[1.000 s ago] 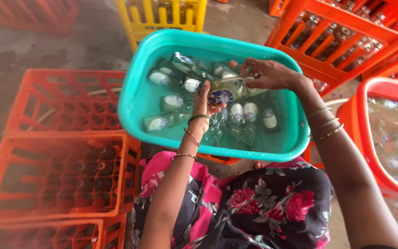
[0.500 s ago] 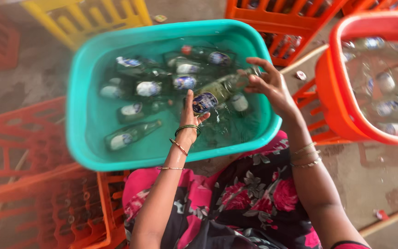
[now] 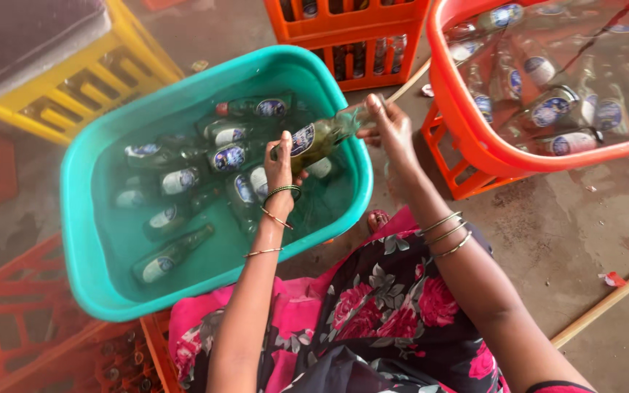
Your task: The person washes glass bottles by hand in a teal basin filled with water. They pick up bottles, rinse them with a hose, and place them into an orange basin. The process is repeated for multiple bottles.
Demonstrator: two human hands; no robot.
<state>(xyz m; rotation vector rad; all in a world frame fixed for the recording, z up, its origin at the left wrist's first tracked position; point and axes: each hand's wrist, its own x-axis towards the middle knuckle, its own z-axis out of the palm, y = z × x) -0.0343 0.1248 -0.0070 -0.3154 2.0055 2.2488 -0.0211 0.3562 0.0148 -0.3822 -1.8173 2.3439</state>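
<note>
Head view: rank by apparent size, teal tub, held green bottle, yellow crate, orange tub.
1. teal tub
2. orange tub, cropped, so unsure
3. yellow crate, partly hidden
4. green bottle, held by left hand and right hand

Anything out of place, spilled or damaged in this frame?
Nothing is clearly damaged. Both hands, left and right, hold one green bottle over the teal tub. The floor looks wet, with small scraps and a stick lying loose.

Both hands hold a green bottle over the teal tub.
</note>
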